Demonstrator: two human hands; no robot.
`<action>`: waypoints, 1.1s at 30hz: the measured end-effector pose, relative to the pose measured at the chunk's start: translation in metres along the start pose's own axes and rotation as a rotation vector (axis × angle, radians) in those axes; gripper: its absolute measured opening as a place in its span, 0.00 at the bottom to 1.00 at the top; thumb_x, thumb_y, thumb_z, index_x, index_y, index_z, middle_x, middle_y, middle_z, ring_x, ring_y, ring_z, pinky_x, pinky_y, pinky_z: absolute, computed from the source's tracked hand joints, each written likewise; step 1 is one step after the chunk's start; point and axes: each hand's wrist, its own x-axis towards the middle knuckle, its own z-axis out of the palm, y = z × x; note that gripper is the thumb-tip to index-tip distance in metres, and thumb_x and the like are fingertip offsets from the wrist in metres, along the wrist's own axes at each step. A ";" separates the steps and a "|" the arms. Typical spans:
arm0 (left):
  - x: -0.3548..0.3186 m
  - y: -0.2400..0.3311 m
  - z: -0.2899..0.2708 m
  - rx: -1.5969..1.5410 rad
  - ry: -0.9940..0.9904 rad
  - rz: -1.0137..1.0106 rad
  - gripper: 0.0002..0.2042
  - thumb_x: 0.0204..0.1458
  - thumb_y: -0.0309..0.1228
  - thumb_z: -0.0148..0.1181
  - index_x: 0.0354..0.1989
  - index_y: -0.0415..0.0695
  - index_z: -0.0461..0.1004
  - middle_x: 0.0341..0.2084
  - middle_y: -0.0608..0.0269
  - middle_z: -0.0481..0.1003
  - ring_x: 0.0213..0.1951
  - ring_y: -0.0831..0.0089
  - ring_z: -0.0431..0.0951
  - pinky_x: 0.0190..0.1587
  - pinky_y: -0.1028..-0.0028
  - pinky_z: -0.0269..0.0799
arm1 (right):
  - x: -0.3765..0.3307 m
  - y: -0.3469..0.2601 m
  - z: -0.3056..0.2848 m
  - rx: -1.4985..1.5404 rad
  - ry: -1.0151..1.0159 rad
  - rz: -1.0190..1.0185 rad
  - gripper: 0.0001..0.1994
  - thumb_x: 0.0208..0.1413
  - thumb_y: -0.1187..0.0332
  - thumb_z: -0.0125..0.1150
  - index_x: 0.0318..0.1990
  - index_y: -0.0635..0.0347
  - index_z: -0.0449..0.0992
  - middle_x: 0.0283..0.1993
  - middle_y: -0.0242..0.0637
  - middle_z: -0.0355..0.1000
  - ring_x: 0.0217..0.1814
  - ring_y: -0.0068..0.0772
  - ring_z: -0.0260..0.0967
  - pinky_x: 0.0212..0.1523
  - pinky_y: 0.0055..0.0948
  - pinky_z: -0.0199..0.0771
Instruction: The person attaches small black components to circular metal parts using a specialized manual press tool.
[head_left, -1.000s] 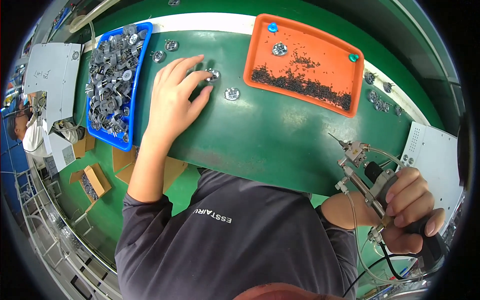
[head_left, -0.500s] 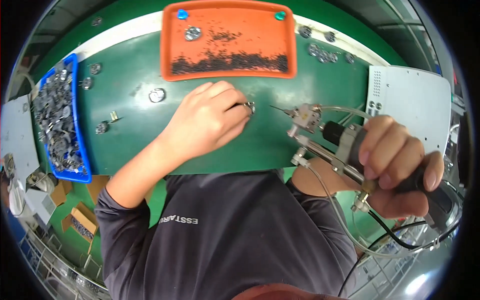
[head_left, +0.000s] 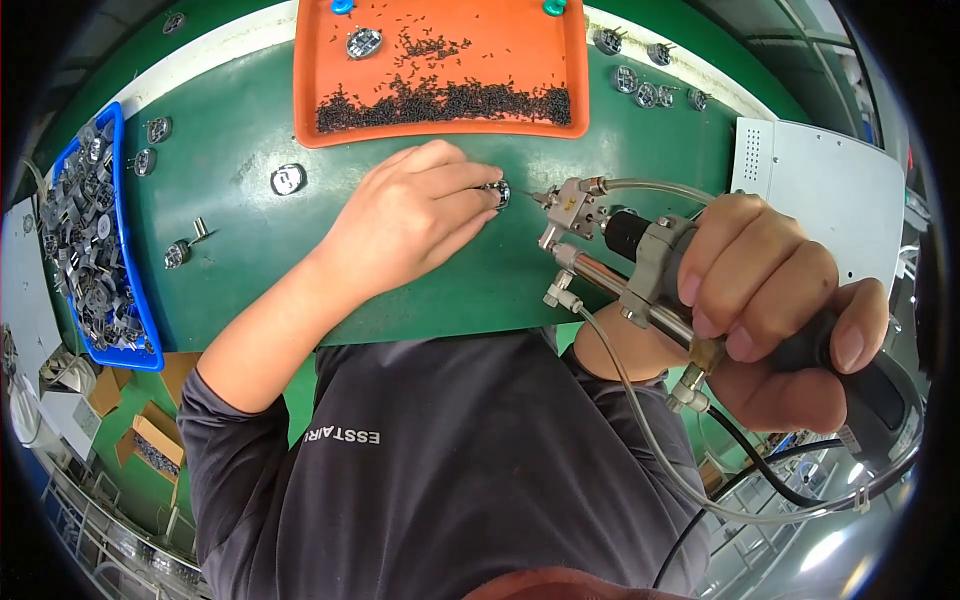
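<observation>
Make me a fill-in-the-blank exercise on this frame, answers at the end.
The black-handled metal tool is held in the person's ____ hand.
The left hand holds a small round metallic part; the worktop below is coloured ____.
The blue rectangular plastic tray heaped with grey parts sits on the picture's ____ side.
The shallow orange plastic tray holds many tiny pieces coloured ____.
Missing words: right; green; left; black.

The tool (head_left: 652, 268) has been brought closer by the right hand (head_left: 770, 300) to the round part (head_left: 502, 195) in the left hand (head_left: 412, 218).

L hand (head_left: 405, 215) pinches rnd part (head_left: 502, 195); R hand (head_left: 770, 300) grips elec. tool (head_left: 573, 207), tip nr part.
</observation>
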 end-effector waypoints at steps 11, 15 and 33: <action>0.000 -0.002 -0.003 0.008 0.011 0.001 0.05 0.50 0.27 0.70 0.34 0.41 0.83 0.42 0.64 0.83 0.43 0.66 0.79 0.46 0.65 0.80 | 0.006 0.005 0.007 -0.018 0.002 0.020 0.18 0.68 0.48 0.60 0.55 0.46 0.71 0.28 0.27 0.69 0.23 0.23 0.66 0.29 0.28 0.68; 0.001 -0.002 -0.002 -0.016 0.022 0.022 0.07 0.48 0.26 0.71 0.35 0.39 0.83 0.42 0.61 0.83 0.41 0.64 0.80 0.43 0.65 0.80 | 0.017 0.036 0.013 0.432 -0.046 -0.170 0.16 0.69 0.48 0.59 0.52 0.46 0.70 0.27 0.27 0.68 0.23 0.22 0.66 0.28 0.28 0.67; -0.008 -0.006 -0.006 -0.043 0.057 0.013 0.10 0.44 0.23 0.73 0.37 0.39 0.83 0.42 0.60 0.83 0.42 0.60 0.80 0.45 0.64 0.79 | 0.001 -0.023 0.006 -0.028 0.124 -0.068 0.20 0.70 0.47 0.56 0.56 0.50 0.74 0.26 0.23 0.66 0.24 0.22 0.63 0.33 0.28 0.63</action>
